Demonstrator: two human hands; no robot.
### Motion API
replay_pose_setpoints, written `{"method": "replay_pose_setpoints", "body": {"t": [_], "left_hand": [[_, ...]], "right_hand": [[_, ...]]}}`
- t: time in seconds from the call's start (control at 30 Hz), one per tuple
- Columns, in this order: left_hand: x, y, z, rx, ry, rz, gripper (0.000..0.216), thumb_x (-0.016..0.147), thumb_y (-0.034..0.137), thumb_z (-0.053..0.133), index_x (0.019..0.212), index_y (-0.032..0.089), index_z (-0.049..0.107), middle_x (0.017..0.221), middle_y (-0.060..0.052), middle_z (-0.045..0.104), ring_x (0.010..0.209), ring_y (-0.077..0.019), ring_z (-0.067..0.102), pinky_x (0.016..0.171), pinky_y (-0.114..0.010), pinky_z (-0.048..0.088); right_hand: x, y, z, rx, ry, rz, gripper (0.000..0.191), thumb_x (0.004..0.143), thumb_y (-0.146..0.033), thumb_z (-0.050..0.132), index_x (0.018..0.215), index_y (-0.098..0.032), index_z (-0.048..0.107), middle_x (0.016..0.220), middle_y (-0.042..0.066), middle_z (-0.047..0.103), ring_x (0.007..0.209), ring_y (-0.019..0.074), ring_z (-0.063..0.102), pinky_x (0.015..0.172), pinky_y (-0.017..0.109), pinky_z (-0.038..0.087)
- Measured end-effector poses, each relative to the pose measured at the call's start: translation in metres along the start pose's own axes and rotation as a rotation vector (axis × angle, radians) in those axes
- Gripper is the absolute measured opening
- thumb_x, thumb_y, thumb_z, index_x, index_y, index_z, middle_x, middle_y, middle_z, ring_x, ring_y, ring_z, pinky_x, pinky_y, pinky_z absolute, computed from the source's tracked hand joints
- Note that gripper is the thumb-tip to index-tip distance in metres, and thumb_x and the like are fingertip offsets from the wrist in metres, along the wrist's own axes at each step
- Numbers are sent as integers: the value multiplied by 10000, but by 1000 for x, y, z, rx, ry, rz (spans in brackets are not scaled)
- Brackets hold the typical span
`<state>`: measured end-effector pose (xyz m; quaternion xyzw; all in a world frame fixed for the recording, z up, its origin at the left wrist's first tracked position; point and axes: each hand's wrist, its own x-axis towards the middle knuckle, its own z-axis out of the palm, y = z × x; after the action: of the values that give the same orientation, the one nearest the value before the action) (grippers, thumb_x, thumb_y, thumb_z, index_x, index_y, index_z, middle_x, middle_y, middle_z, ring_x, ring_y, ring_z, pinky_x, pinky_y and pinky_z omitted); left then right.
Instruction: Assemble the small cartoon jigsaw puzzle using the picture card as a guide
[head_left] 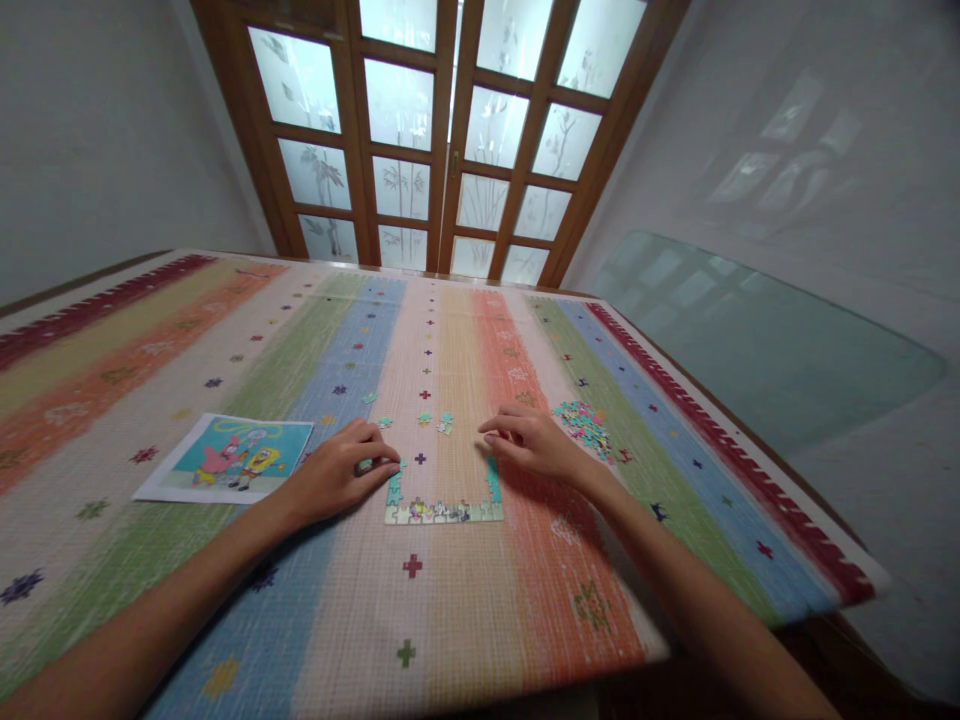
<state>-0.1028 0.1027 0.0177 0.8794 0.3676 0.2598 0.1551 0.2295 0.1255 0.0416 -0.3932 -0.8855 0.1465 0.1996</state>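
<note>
A partly joined jigsaw puzzle (427,514) lies on the table, with a bottom row and two short teal side columns. My left hand (349,468) rests at the top of the left column, thumb and index finger pinched together at a jigsaw piece there. A teal bit shows through the gap under its curled fingers. Just above the right column is my right hand (529,440), its fingers bent and the thumb close to the index finger. Whatever is between those fingertips is too small to make out. Beyond the hands lie several loose jigsaw pieces (445,423).
A heap of jigsaw pieces (585,428) lies right of my right hand. At the left is a printed cartoon picture (238,460) on white paper. A striped cloth (465,610) covers the table. Behind stand wooden doors (442,130) with frosted panes; a glass sheet (750,330) leans on the right wall.
</note>
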Motion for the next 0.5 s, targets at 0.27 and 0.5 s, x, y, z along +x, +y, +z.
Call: {"method": "replay_pose_setpoints", "body": {"t": [0.27,0.5], "left_hand": [[1,-3,2,-3,-11,-20,277,1005,364,529,929,216,751,844,-38,647,845,-212,587,789,-355,485],[1,-3,2,10,13,-9,223,995,352,558,935,223,730,834,-27,645,836,-211,570,787,-354,472]], "right_hand": [[-29,10,6,153,55,118,162,944,-276,632,1011,-164,727,828,41,657,679,144,550,654,288,430],[-35,0,10,157,6,129,120,946,-258,654,927,-170,734,824,34,621,716,144,567,678,287,437]]}}
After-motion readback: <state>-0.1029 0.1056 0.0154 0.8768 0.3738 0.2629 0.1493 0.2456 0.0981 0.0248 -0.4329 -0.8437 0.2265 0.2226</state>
